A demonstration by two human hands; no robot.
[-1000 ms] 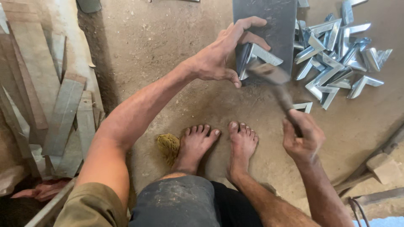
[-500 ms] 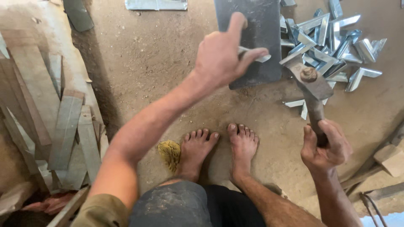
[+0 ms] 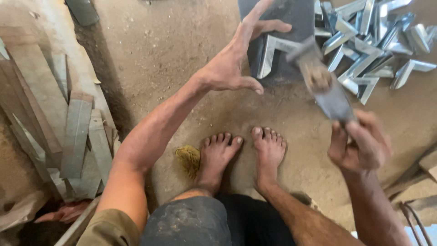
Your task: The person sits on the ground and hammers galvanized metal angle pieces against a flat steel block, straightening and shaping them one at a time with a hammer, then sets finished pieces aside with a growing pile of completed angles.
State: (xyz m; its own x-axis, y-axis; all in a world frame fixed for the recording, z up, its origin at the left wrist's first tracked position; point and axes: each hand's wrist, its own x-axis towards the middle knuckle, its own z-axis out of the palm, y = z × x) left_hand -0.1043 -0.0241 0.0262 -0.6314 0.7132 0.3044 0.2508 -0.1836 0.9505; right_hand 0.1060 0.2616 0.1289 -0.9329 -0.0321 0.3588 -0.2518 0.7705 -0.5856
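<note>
My left hand [image 3: 236, 59] reaches forward and steadies a bent metal angle piece [image 3: 269, 53] that lies on a dark flat steel block [image 3: 291, 18] on the dirt floor; the fingers are spread over it. My right hand [image 3: 359, 143] grips the handle of a hammer [image 3: 321, 84], which is blurred with its head just to the right of the angle piece. My bare feet [image 3: 243, 155] rest on the ground below the block.
A pile of several shiny metal angle pieces [image 3: 373, 41] lies at the top right. Flat metal strips [image 3: 77, 136] lie stacked at the left. A yellowish clump [image 3: 189, 159] sits beside my left foot. Wooden scraps [image 3: 428, 164] lie at the right edge.
The hammer has swung down from its raised position toward the angle piece. My left hand stays on the piece, with fingers lifted more.
</note>
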